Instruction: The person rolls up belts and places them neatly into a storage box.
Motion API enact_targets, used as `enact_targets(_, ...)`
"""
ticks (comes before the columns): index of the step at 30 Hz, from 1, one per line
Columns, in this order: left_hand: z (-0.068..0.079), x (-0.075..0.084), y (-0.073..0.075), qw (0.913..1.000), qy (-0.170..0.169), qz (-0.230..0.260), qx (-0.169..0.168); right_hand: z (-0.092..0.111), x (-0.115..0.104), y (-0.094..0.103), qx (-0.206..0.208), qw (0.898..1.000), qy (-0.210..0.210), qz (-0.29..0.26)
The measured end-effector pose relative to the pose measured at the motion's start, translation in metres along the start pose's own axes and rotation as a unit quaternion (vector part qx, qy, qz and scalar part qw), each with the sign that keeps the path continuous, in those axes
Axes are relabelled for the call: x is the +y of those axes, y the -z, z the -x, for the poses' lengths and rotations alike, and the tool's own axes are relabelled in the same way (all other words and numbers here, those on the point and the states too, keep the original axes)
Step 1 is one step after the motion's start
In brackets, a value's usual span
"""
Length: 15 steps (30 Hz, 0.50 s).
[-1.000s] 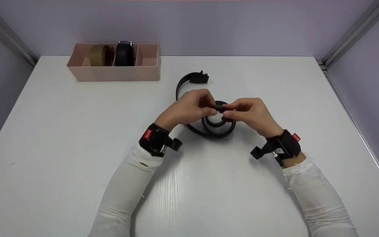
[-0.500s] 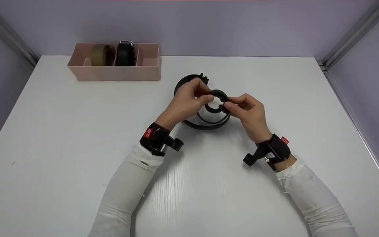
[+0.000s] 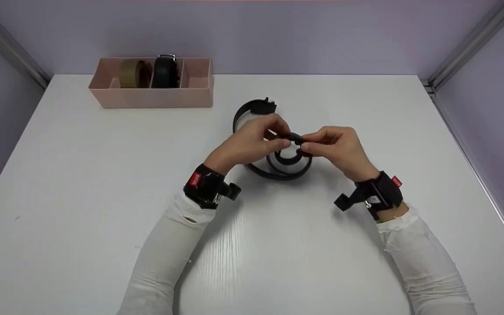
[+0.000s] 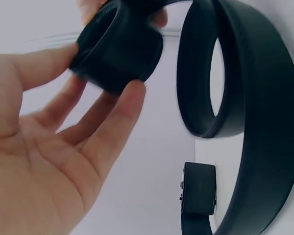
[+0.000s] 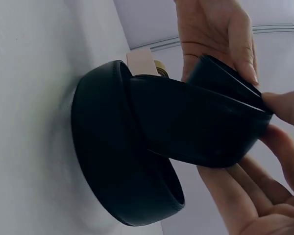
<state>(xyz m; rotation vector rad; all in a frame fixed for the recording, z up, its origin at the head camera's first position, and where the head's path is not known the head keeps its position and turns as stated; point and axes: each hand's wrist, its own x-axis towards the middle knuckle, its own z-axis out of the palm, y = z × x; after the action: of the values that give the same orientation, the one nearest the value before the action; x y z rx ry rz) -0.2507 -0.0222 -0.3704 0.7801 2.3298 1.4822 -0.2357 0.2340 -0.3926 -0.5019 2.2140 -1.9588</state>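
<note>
A black leather belt (image 3: 279, 176) lies in loose loops standing on edge on the white table, and its dark buckle (image 3: 263, 107) sits at the far end. My left hand (image 3: 250, 142) pinches the small coil at the other end between thumb and fingers. Opposite it, my right hand (image 3: 339, 148) pinches the same coil from the right side. In the left wrist view the coil (image 4: 122, 54) is held up off the table, beside the wider loops. Seen from the right wrist, the belt strap (image 5: 191, 122) runs from the loop into both hands' fingers.
A pink divided box (image 3: 155, 99) stands at the back left of the table. It holds a roll of yellowish-brown tape (image 3: 132, 74) and a black rolled belt (image 3: 165, 72) with a metal buckle. Pale walls border the table at the back and sides.
Both hands first lifted the small coil away from me, then brought it back nearer. The right hand swung left and returned right. The belt's outer loops shifted slightly, still standing on the table.
</note>
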Motion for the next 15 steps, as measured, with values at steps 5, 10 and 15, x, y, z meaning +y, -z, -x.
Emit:
enact_targets(5,0.001,0.0,-0.003,0.9975,0.006,-0.038,-0.059,0.001,-0.005,0.008,-0.071,0.995,-0.04,0.057)
enact_targets(10,0.002,-0.001,-0.004,0.9948,0.011,-0.06,-0.081,0.001,-0.004,0.007,-0.102,0.991,-0.055,0.071)
enact_targets(15,0.002,-0.001,-0.002,0.9977,0.02,-0.052,-0.039,0.0,0.003,-0.002,-0.053,0.997,-0.034,0.034)
